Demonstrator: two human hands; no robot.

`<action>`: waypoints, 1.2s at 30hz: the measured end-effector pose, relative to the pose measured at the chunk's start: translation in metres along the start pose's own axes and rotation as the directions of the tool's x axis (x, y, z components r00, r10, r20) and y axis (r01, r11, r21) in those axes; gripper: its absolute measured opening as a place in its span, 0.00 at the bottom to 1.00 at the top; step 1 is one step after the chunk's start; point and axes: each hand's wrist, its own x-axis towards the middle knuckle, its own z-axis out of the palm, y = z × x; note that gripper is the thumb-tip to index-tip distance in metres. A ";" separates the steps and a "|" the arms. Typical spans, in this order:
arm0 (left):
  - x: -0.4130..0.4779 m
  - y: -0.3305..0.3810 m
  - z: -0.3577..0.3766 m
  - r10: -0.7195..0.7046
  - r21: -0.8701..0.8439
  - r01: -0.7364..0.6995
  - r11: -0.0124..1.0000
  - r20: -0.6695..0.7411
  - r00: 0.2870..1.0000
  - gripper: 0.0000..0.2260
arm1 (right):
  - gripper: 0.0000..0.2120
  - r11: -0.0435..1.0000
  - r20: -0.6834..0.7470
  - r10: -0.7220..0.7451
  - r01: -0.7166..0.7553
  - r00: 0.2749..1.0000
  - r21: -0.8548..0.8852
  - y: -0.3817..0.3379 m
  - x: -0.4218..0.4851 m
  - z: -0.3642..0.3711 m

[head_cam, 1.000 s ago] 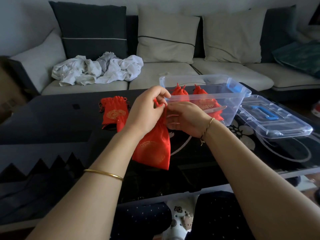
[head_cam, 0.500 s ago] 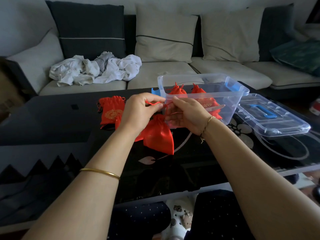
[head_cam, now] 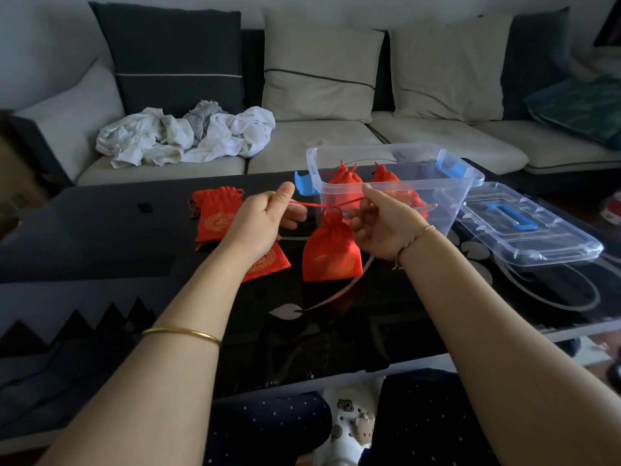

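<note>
A red drawstring pouch (head_cam: 331, 253) with a gold pattern hangs between my hands, its neck cinched tight. My left hand (head_cam: 265, 222) pinches one end of its red drawstring (head_cam: 311, 205) and my right hand (head_cam: 379, 223) pinches the other end, the cord stretched taut between them. Two more red pouches lie on the black glass table (head_cam: 100, 237): one flat pouch (head_cam: 216, 215) behind my left hand, and a second pouch (head_cam: 267, 262) partly hidden under my left wrist. A clear plastic box (head_cam: 437, 193) behind my right hand holds other tied red pouches (head_cam: 346, 179).
The box's clear lid (head_cam: 524, 227) with a blue handle lies on the table to the right. A sofa with cushions stands behind the table, with a heap of white cloth (head_cam: 188, 136) on its left seat. My knees and a white shoe show below the table's near edge.
My hands have drawn apart, pulling the drawstring taut, and the pouch's neck has closed. The pouch has bunched up shorter than a second ago.
</note>
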 end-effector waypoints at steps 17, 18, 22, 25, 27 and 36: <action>0.006 0.017 0.028 -0.344 -0.827 0.061 0.559 -0.164 0.924 0.27 | 0.15 0.882 -0.040 0.123 -0.091 0.992 0.462 0.011 0.004 0.002; 0.007 0.017 0.028 -0.368 -0.816 0.084 0.573 -0.164 0.915 0.26 | 0.15 0.902 -0.046 0.118 -0.088 0.992 0.424 0.011 0.004 0.001; 0.004 0.017 0.023 -0.317 -0.715 0.183 0.675 -0.057 0.947 0.20 | 0.14 0.972 -0.049 -0.037 0.047 0.998 0.232 0.008 0.002 0.003; 0.001 0.016 0.019 -0.160 -0.487 0.179 0.855 0.080 0.984 0.11 | 0.13 0.975 0.004 -0.216 0.215 0.976 0.055 0.003 -0.003 0.013; 0.000 0.015 0.020 -0.087 -0.343 0.138 0.929 0.160 0.983 0.07 | 0.13 0.945 0.040 -0.309 0.312 0.950 -0.095 0.002 -0.007 0.021; 0.000 0.016 0.023 -0.097 -0.251 0.149 0.956 0.211 0.973 0.06 | 0.18 0.786 0.091 -0.359 0.353 0.929 -0.508 0.003 -0.011 0.028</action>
